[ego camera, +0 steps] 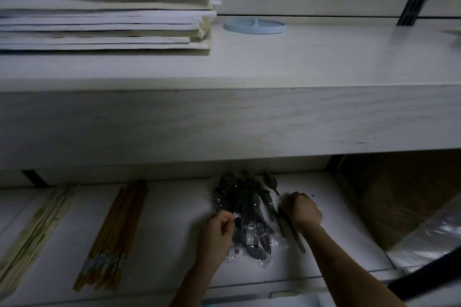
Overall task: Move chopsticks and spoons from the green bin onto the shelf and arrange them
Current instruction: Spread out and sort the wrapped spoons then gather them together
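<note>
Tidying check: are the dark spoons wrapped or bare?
Wrapped: crinkled clear film glints around the spoons on the lower shelf.

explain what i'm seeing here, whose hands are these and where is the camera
No machine here: a person wears one camera on the head, looking down at their own hands. There is only this one picture. On the lower shelf lie pale chopsticks, brown chopsticks and a pile of plastic-wrapped spoons. The left hand pinches at the pile; the right hand is curled round a single spoon beside it. The upper shelf holds stacked paper and a round blue dish.
</note>
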The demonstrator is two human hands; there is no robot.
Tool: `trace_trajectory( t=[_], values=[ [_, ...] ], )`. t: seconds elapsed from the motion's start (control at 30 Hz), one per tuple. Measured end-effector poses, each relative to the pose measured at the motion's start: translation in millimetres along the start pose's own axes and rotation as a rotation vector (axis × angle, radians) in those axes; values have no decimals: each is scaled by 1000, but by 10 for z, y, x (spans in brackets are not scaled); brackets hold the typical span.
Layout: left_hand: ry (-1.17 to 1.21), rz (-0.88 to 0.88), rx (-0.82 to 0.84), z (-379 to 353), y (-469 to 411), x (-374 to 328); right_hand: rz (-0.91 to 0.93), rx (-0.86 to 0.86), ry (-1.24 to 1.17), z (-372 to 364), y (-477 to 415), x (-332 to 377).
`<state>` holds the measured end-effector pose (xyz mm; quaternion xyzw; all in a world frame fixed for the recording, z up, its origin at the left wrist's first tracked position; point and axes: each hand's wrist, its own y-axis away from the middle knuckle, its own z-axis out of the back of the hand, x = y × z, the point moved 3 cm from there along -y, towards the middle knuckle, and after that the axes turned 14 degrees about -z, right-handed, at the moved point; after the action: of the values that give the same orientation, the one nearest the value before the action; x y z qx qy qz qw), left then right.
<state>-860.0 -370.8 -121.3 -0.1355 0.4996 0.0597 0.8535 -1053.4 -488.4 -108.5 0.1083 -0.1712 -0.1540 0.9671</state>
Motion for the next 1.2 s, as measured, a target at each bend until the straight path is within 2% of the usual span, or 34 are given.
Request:
trace_trajectory(
  t=[0.27, 0.6, 0.7, 0.77, 0.87, 0.97, 1.07, 1.13, 1.2],
  values=[
    [10, 8, 15, 39, 9, -37, -58, 167, 148, 10, -86, 185],
    [-10, 11, 19, 76, 29, -55, 26, 269, 122, 44, -151, 173],
    [-21, 14, 6, 92, 24, -39, 15, 310, 31, 23, -159, 146],
    [-14, 23, -8, 108, 26, -39, -14, 297, -17, 15, -170, 112],
    [10, 31, -84, 152, 39, -73, -48, 186, -2, 76, -148, 74],
    [58, -4, -193, 204, 45, -198, -44, 85, -146, 234, 54, 47],
    [237, 16, -211, 195, 28, -371, 96, 78, -412, 341, 471, 12],
    [542, 176, -177, 111, -5, -461, 235, 228, -553, 343, 853, 26],
    [901, 366, -151, 0, -28, -501, 362, 443, -540, 298, 1199, 103]
  ],
)
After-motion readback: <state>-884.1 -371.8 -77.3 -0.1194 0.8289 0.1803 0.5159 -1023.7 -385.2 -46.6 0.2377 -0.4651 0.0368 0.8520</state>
